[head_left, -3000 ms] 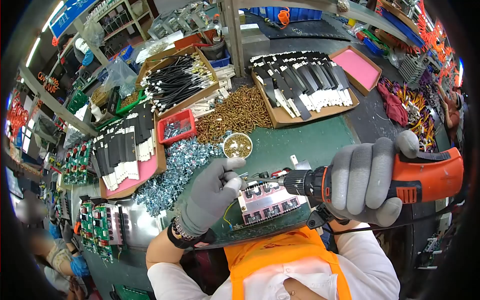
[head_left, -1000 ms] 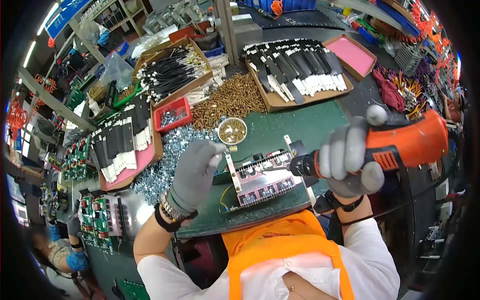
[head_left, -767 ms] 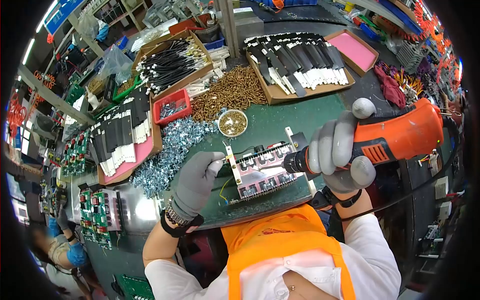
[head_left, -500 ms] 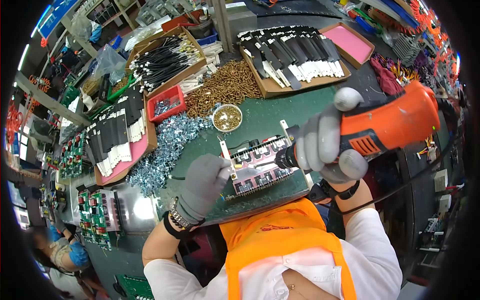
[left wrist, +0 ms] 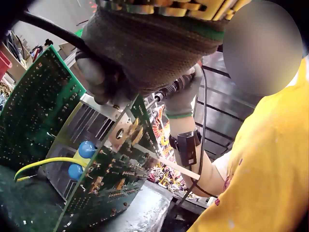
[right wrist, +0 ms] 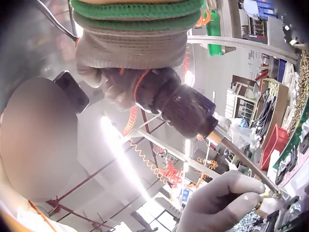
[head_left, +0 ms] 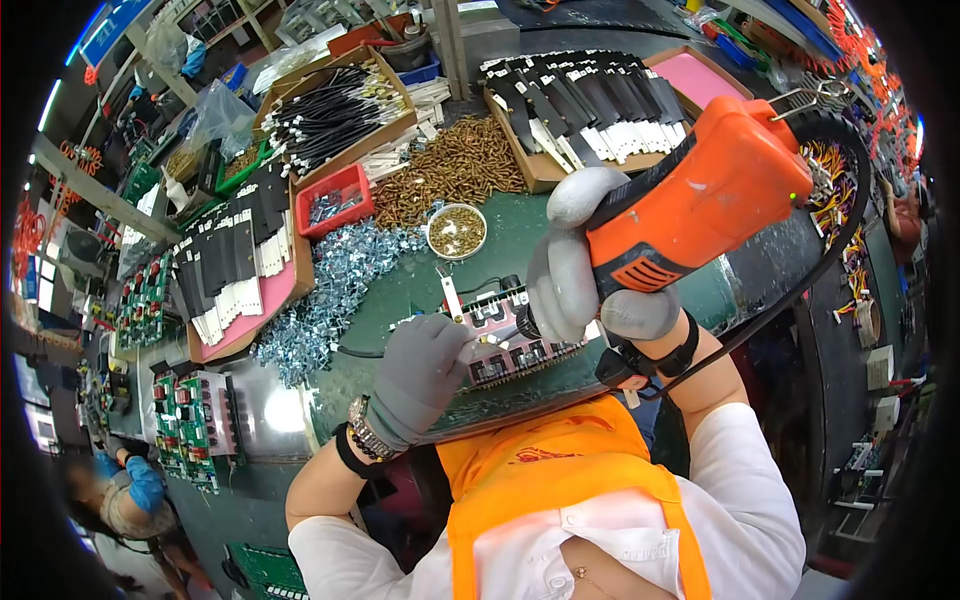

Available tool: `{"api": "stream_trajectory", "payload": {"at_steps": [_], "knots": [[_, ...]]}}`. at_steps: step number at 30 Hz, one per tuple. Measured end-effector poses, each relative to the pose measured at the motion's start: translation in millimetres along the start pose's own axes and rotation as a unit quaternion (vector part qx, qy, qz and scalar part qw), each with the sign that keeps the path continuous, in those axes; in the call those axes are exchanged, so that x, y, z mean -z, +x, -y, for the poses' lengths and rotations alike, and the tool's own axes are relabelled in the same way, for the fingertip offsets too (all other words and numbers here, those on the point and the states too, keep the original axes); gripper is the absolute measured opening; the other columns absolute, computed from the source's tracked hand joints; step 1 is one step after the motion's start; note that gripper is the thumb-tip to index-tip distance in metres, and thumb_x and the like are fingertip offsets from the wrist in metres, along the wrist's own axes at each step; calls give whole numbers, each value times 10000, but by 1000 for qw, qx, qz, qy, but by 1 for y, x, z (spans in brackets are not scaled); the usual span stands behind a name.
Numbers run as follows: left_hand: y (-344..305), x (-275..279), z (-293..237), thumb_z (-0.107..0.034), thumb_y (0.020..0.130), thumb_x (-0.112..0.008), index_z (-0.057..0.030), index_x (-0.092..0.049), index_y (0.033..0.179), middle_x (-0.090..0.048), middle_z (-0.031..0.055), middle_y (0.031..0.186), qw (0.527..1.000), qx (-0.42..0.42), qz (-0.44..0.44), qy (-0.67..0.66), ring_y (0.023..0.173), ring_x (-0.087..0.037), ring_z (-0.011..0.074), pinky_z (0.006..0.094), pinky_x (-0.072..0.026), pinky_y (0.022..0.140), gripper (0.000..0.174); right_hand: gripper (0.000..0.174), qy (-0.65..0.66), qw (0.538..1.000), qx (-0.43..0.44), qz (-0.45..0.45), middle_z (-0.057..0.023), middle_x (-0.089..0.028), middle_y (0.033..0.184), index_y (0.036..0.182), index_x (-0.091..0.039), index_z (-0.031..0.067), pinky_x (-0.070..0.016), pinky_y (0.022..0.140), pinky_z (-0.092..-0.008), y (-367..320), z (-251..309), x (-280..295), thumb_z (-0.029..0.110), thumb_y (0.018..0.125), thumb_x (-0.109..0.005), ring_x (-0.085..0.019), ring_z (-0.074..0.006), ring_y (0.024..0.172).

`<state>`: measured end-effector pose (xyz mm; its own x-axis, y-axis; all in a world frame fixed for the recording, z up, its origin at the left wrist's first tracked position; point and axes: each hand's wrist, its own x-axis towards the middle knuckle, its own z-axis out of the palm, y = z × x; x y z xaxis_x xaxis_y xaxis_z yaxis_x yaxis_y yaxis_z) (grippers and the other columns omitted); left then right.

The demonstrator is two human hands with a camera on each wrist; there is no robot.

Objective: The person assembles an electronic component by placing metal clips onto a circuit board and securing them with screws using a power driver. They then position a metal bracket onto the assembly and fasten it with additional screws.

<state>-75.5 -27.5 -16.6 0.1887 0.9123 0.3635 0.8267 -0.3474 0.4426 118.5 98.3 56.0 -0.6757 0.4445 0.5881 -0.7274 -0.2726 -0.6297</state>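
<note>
My right hand, in a grey glove, grips an orange power screwdriver. Its long bit points down-left onto the circuit board assembly, which has a pinkish metal plate, black components and a white bracket at its left end. At that end is my gloved left hand, thumb and forefinger pinching a small brass-coloured fastener right at the bit's tip. In the left wrist view, a green board with blue discs and a yellow wire stands below the left hand.
Behind the assembly stand a round dish of small brass parts, a brass parts pile and a red bin. Loose silvery clips lie left. Boxes of black-and-white strips flank the area. The driver's black cable hangs at right.
The right hand has brought the screwdriver left and tilted its rear end up, towards the left hand. The left hand has moved down onto the assembly's left end.
</note>
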Motion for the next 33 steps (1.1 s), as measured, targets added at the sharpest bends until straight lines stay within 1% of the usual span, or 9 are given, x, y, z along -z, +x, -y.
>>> {"api": "stream_trajectory", "payload": {"at_steps": [6, 12, 13, 15, 18, 21, 24, 27, 33], "knots": [[-1, -1, 1, -77, 798, -649, -65, -611, 908, -564, 104, 800, 1000, 1, 0, -10, 771, -565, 314, 411, -444, 681, 117, 692, -47, 997, -55, -7, -64, -637, 743, 1287, -429, -9, -487, 561, -262, 1, 1, -4, 128, 690, -749, -598, -134, 610], [-2, -3, 2, -73, 798, -648, -67, -613, 915, -564, 104, 797, 1000, 4, -10, -16, 764, -565, 311, 408, -445, 671, 122, 661, -45, 995, -87, -19, -40, -638, 778, 1276, -454, -12, -507, 601, -257, -2, 3, -5, 63, 670, -707, -615, -118, 662], [-2, -4, 2, -76, 804, -656, -66, -623, 919, -569, 95, 779, 1000, 0, -22, -16, 745, -569, 305, 401, -439, 648, 120, 646, -42, 997, -71, -4, -41, -641, 779, 1268, -464, -13, -507, 604, -251, -1, 3, -4, 48, 667, -692, -616, -118, 660], [-2, -3, 2, -73, 793, -653, -68, -614, 917, -564, 105, 797, 1000, 9, -11, -18, 766, -565, 310, 409, -442, 667, 129, 631, -39, 998, -56, 12, -43, -644, 779, 1260, -474, -15, -507, 608, -246, 0, 3, -5, 33, 664, -677, -616, -117, 659], [-3, -4, 3, -76, 791, -659, -67, -615, 903, -566, 105, 798, 1000, 11, -4, -18, 766, -566, 309, 409, -446, 672, 121, 646, -26, 999, -47, 4, -48, -643, 758, 1276, -474, -13, -504, 601, -242, 4, 4, -7, 33, 676, -707, -612, -114, 648], [-4, 3, -4, -87, 793, -676, -64, -630, 888, -576, 93, 782, 999, -4, -3, -36, 750, -570, 299, 402, -450, 664, 108, 669, -4, 996, -14, 91, -58, -639, 726, 1295, -461, -26, -498, 587, -240, 9, 6, -1, 49, 694, -744, -609, -117, 634], [-3, 9, -13, -97, 784, -691, -66, -637, 887, -584, 85, 789, 999, -21, 7, -43, 756, -569, 293, 400, -453, 675, 120, 687, -45, 998, -38, 38, -65, -636, 707, 1309, -440, -46, -492, 570, -243, 7, 9, -1, 66, 713, -764, -601, -122, 612], [0, 4, -16, -105, 776, -702, -72, -644, 895, -594, 71, 803, 998, -48, 4, -28, 760, -568, 284, 389, -452, 673, 136, 687, 10, 997, -4, 81, -71, -635, 703, 1303, -435, -57, -489, 561, -247, 11, 0, 1, 72, 714, -766, -592, -129, 591], [-3, 2, -34, -109, 759, -714, -89, -644, 905, -616, 44, 846, 997, -71, 19, 2, 771, -571, 258, 366, -443, 671, 163, 701, 10, 999, 2, 46, -72, -629, 698, 1298, -431, -50, -494, 563, -262, 8, 1, -2, 100, 712, -786, -590, -133, 591]]}}
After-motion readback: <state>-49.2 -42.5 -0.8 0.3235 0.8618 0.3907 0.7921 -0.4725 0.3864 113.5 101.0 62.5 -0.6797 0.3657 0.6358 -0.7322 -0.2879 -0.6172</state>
